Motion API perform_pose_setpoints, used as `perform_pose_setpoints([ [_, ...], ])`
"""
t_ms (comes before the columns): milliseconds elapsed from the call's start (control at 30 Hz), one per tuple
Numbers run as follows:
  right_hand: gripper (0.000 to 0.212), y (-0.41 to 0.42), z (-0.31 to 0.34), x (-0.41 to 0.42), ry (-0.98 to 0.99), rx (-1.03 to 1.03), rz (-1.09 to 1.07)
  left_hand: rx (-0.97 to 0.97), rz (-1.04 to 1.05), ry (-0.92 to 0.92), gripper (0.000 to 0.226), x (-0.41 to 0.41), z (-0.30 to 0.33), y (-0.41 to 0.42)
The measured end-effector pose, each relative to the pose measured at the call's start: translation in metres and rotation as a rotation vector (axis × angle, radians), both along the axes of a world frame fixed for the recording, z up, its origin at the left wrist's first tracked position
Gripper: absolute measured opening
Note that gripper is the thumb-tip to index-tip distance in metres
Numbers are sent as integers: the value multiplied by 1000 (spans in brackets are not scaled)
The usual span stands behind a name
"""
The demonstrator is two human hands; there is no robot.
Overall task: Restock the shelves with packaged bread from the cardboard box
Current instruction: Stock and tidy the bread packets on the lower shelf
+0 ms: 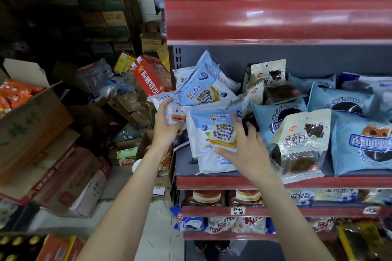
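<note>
Head view. My right hand (244, 150) — fingers spread wide, palm flat against the front of a pale blue XianDu bread packet (214, 140), which stands tilted near the left end of the grey shelf (184, 163) with the red front edge. My left hand (167, 121) — curled tight around a small crumpled white packet (175, 113), held just left of that XianDu packet, at the shelf's left end. Behind: another XianDu packet (203, 87), leaning. To the right: blue round-bread bags (360, 142) and a clear bag of dark bread (301, 144). Opened cardboard box (31, 116) at far left, orange packets inside.
</note>
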State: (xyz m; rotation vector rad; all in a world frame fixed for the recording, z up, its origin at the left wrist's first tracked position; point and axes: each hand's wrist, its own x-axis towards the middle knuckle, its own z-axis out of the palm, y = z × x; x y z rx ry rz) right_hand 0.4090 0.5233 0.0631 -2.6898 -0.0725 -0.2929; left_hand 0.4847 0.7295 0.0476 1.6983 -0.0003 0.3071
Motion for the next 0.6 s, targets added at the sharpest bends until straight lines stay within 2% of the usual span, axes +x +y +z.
perform_pose_setpoints([
  [33, 95, 3, 8, -1, -99, -217, -57, -29, -8, -4, 69, 0, 0, -1],
  [67, 92, 7, 16, -2, -197, -321, -74, -60, -23, -7, 73, -1, -1, -2],
  [167, 71, 21, 36, 7, -424, -261, 38, -136, -42, -27, 92, -1, -6, -3],
  [233, 59, 32, 54, 30, -496, -226, 168, -133, -35, 4, 102, 1, -6, -3],
  [300, 62, 45, 73, 62, -455, -278, 281, -125, -42, 22, 108, 0, -4, -4],
  [433, 71, 64, 96, 125, -256, -695, 433, -178, -91, 25, 107, 0, 3, -2],
  [533, 76, 67, 93, 153, -78, -948, 429, -245, -80, 57, 102, 3, 7, 1],
  [600, 77, 61, 89, 158, -105, -983, 384, -200, -95, 62, 99, 3, 8, 2],
])
